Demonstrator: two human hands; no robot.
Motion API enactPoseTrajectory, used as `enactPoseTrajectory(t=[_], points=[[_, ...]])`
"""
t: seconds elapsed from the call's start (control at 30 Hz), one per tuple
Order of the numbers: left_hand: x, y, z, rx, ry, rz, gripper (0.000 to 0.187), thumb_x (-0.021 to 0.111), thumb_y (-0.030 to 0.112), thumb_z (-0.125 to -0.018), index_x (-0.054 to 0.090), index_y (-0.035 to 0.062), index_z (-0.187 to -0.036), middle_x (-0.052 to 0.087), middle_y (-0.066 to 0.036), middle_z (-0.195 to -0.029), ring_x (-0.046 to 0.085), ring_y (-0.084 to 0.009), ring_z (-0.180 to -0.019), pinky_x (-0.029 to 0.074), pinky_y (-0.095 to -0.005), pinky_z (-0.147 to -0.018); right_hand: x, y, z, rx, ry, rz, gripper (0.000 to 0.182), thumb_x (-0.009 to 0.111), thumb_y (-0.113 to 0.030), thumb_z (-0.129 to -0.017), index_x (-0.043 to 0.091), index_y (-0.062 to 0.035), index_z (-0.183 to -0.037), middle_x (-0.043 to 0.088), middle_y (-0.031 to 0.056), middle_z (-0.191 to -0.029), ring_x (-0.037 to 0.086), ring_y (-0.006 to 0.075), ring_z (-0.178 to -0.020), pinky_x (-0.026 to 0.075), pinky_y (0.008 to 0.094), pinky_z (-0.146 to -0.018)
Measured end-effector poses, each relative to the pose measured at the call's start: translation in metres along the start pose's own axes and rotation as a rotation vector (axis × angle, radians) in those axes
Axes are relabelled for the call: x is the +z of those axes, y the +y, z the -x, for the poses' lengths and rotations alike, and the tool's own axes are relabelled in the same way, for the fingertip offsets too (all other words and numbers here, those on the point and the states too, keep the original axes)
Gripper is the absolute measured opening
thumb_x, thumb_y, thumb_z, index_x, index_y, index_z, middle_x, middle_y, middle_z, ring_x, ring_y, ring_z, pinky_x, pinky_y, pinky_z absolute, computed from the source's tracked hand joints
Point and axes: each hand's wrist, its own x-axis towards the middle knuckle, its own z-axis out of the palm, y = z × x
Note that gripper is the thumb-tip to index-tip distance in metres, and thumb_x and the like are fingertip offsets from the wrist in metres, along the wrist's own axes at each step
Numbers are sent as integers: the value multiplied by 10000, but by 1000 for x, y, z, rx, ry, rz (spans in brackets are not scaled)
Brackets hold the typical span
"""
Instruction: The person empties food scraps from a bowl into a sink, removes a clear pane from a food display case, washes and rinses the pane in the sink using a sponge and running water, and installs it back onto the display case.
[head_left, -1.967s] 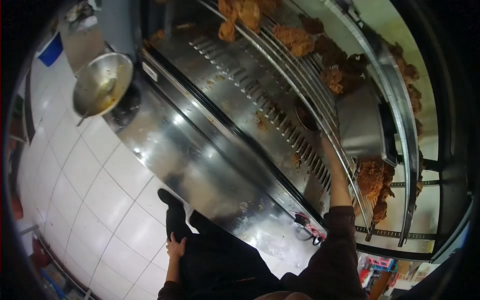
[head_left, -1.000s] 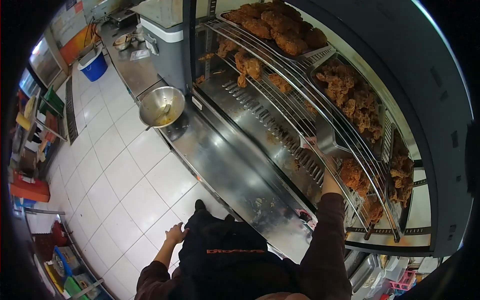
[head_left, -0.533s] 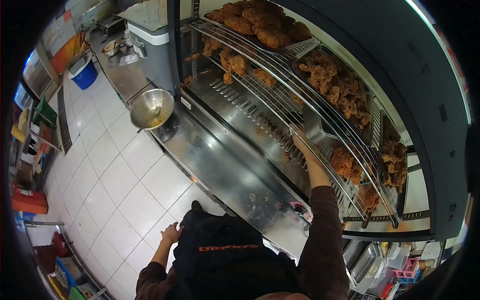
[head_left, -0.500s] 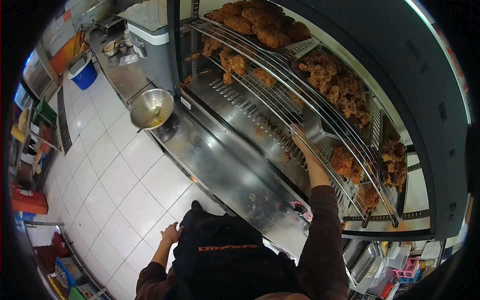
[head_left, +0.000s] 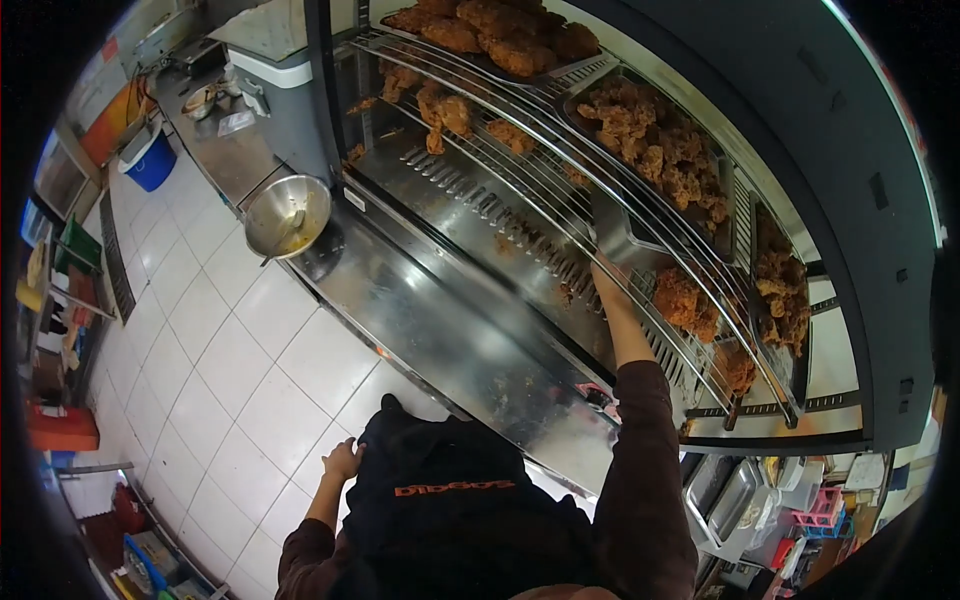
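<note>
My right hand (head_left: pixel 608 278) reaches into the food cabinet, below the front wires of a rack (head_left: pixel 560 225). It is at the lower edge of a shiny metal tray (head_left: pixel 622 240) and seems to touch it; its fingers are hidden, so their grip does not show. Pieces of fried chicken (head_left: pixel 686 302) lie on the rack beside the tray. Beneath is the cabinet's slotted metal floor (head_left: pixel 490 215), strewn with crumbs. My left hand (head_left: pixel 343 460) hangs beside my dark apron (head_left: pixel 450 520), holding nothing, its fingers loosely bent and apart.
Trays of fried chicken (head_left: pixel 655 140) fill the upper rack. A steel bowl (head_left: pixel 262 220) with a utensil inside stands at the counter's (head_left: pixel 430 310) left end, beside a grey box (head_left: pixel 285 120). The cabinet's dark frame (head_left: pixel 800 130) curves overhead. A blue bucket (head_left: pixel 150 165) stands on the tiled floor.
My right hand has shifted slightly right and nearer to me, along the tray's lower edge. The whole view has slid a little. My left hand stays by the apron.
</note>
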Motion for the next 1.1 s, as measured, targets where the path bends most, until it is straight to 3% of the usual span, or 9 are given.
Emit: enactPoseTrajectory(t=[0.23, 0.3, 0.33, 0.37, 0.47, 0.53, 0.6, 0.8, 1.1], points=[[-7, 7, -14, 40, -5, -37, 511, 357, 485, -843, 411, 150, -1224, 484, -133, -1178, 469, -305, -1083, 255, -602, -902, -3, 3, 15, -24, 81, 162, 235, 500, -179, -799, 588, -80, -992, 590, 174, -830, 569, 318, -721, 458, 424, -643], [1, 1, -25, 58, -10, -6, 506, 350, 481, -846, 410, 151, -1225, 482, -133, -1181, 467, -306, -1084, 258, -601, -901, -6, 1, 21, -13, -15, 142, 231, 499, -176, -799, 591, -79, -986, 594, 173, -817, 573, 322, -705, 463, 425, -631], [4, -1, -31, 77, -10, 28, 502, 344, 478, -849, 409, 152, -1226, 480, -133, -1184, 466, -306, -1085, 260, -600, -901, -12, 0, 22, 53, -232, 59, 219, 500, -151, -793, 594, -82, -978, 595, 156, -797, 570, 314, -688, 462, 437, -616], [6, -2, -36, 86, -13, 49, 500, 333, 473, -854, 408, 148, -1226, 477, -142, -1186, 462, -311, -1090, 258, -600, -901, 4, -1, 32, -119, 323, -175, 204, 505, -96, -780, 605, -91, -958, 594, 150, -774, 568, 304, -664, 467, 412, -616], [-2, 5, -36, 63, -31, 16, 505, 333, 476, -854, 404, 146, -1230, 472, -152, -1190, 457, -315, -1095, 253, -603, -903, -20, -17, 35, -205, 516, -183, 228, 508, -61, -774, 604, -106, -975, 598, 143, -786, 566, 306, -650, 472, 349, -626], [-5, 7, -37, 73, -35, 13, 509, 333, 479, -853, 402, 145, -1231, 472, -156, -1190, 455, -317, -1098, 255, -604, -900, -48, -38, 43, -160, 443, -298, 248, 528, -22, -752, 600, -95, -978, 603, 142, -807, 576, 301, -719, 451, 327, -719], [-6, 9, -38, 84, -33, 12, 512, 333, 481, -853, 400, 143, -1232, 471, -159, -1189, 453, -318, -1100, 256, -606, -897, -58, -49, 52, -120, 411, -560, 277, 535, 27, -723, 597, -84, -969, 599, 145, -835, 575, 285, -814, 398, 390, -817], [-7, 7, -51, 97, -48, 24, 525, 335, 501, -846, 401, 150, -1230, 473, -157, -1188, 452, -326, -1098, 276, -605, -883, -109, -84, 84, -269, 444, -409, 306, 548, 63, -626, 601, -117, -867, 586, 30, -824, 572, 161, -819, 317, 286, -650], [-24, 19, -48, 137, -53, -131, 508, 367, 470, -844, 386, 149, -1238, 476, -142, -1187, 459, -310, -1094, 272, -587, -906, -171, -122, 140, -474, 272, -627, 264, 584, -21, -650, 609, -142, -884, 600, -6, -828, 582, 144, -794, 305, 258, -637]])
